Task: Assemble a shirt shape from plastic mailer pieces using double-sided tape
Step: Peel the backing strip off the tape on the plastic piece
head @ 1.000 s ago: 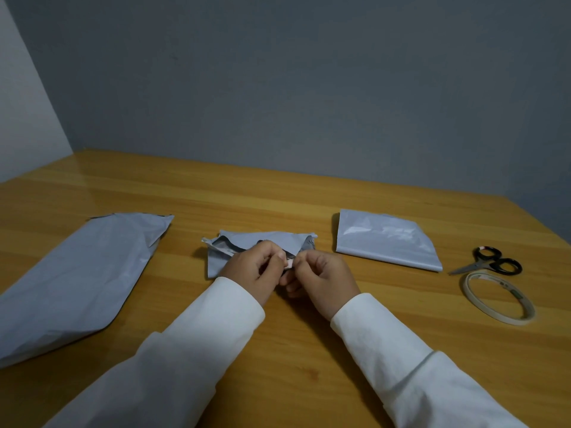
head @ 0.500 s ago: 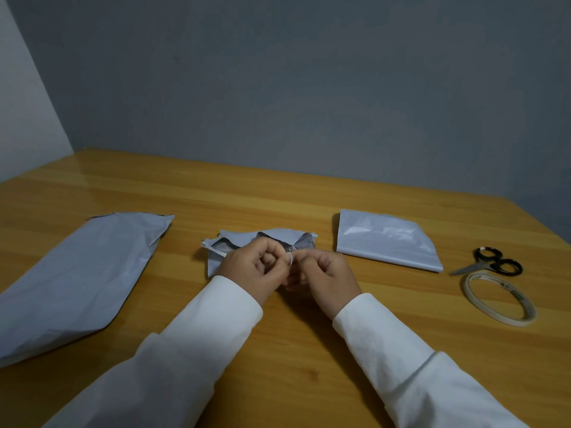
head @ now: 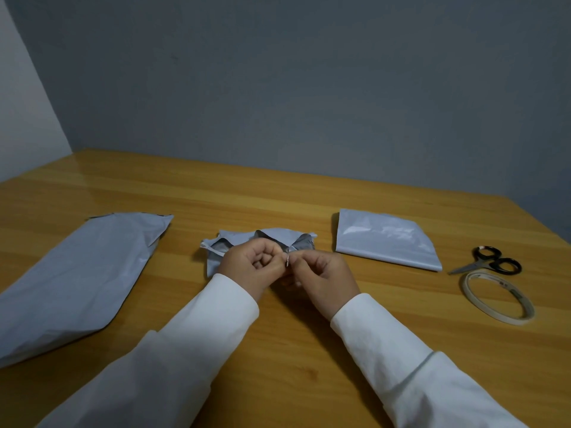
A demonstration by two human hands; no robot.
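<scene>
Wooden table (head: pixel 309 205) under grey wall (head: pixel 309 88) — left hand (head: pixel 250 267) and right hand (head: pixel 321 273) pinch a tape scrap (head: pixel 287 261).

A plain indoor corner is shown, most likely a room in a home or a small office set up for craft work, though which of the two cannot be told. A varnished wooden bench (head: pixel 278 196) with a visible plank grain is pushed against a bare grey wall (head: pixel 309 88) on the far side, and a lighter wall (head: pixel 21 103) is met at the far left corner. The walls are undecorated and the light is dim. Small stationery is laid at the right of the bench: black-handled scissors (head: pixel 491 262) and, just nearer, a roll of tape (head: pixel 499 296), which suggests hand craft rather than workshop or kitchen use.
</scene>
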